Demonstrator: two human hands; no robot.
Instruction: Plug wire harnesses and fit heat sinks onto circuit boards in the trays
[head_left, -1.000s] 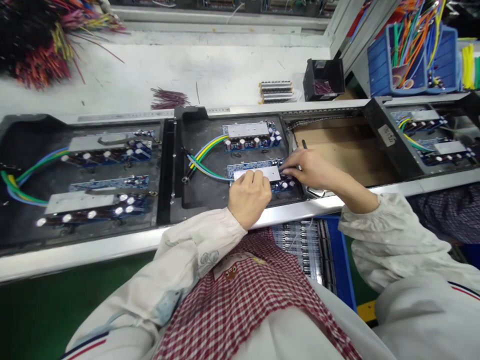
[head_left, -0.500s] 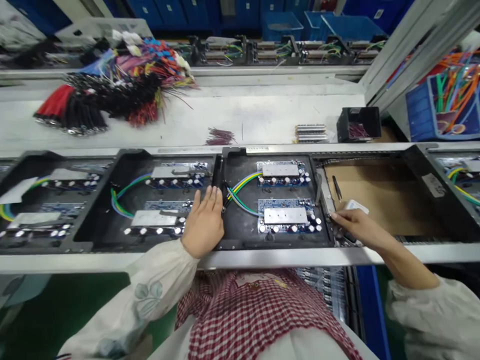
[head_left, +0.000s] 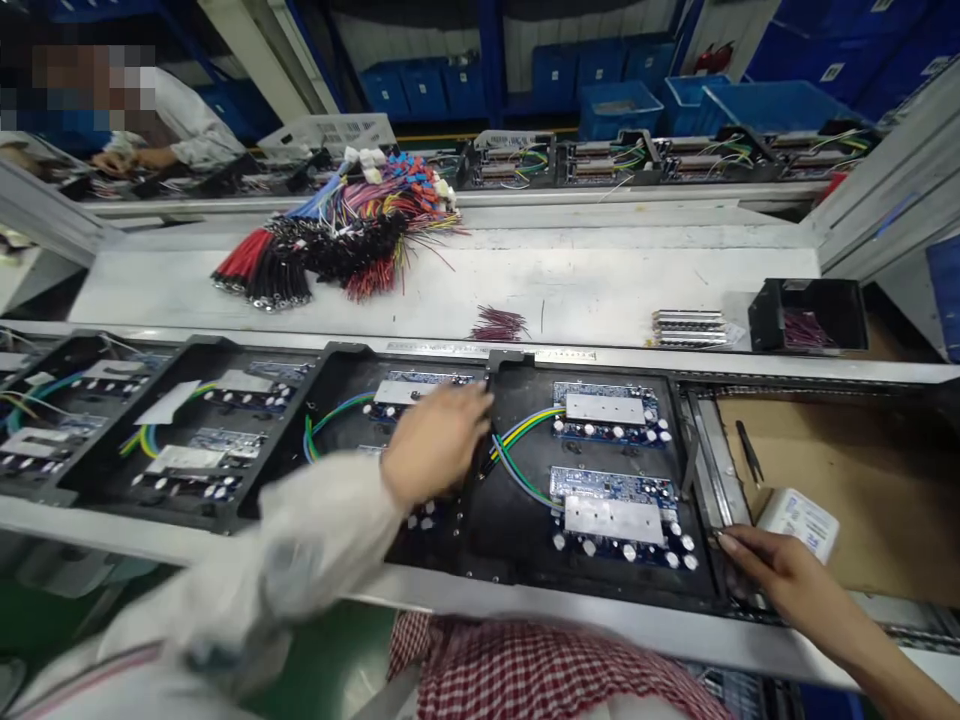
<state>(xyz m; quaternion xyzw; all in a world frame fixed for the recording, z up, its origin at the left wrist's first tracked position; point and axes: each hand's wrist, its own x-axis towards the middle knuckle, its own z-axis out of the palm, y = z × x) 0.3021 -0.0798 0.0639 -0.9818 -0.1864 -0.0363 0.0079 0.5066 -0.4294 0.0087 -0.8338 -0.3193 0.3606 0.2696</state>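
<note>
My left hand [head_left: 439, 442], somewhat blurred, reaches over the wall between two black trays, its fingers stretched out and nothing seen in them. Beneath it, a circuit board [head_left: 397, 390] is partly covered. To its right lies a black tray [head_left: 517, 545] with an upper circuit board [head_left: 606, 408] and a lower circuit board [head_left: 615, 518], joined by green, yellow and grey wires [head_left: 517, 430]. At that tray's right edge, my right hand [head_left: 780, 570] is closed, thumb and finger pinched together; what they hold is too small to make out. Just beyond it sits a white box [head_left: 799, 522].
Tweezers [head_left: 748, 452] rest on brown cardboard [head_left: 870, 470] at right. Behind the trays are a heap of cables [head_left: 337, 230], purple wires [head_left: 499, 323], a stack of metal strips [head_left: 690, 328] and a black bin [head_left: 810, 315]. Across the bench, another person's hands [head_left: 135, 160] are at trays.
The view has turned left and shifted. My left hand has gone from lying flat by the tray wall to reaching further along it. My right hand stays at the tray's right edge, still pinched.
</note>
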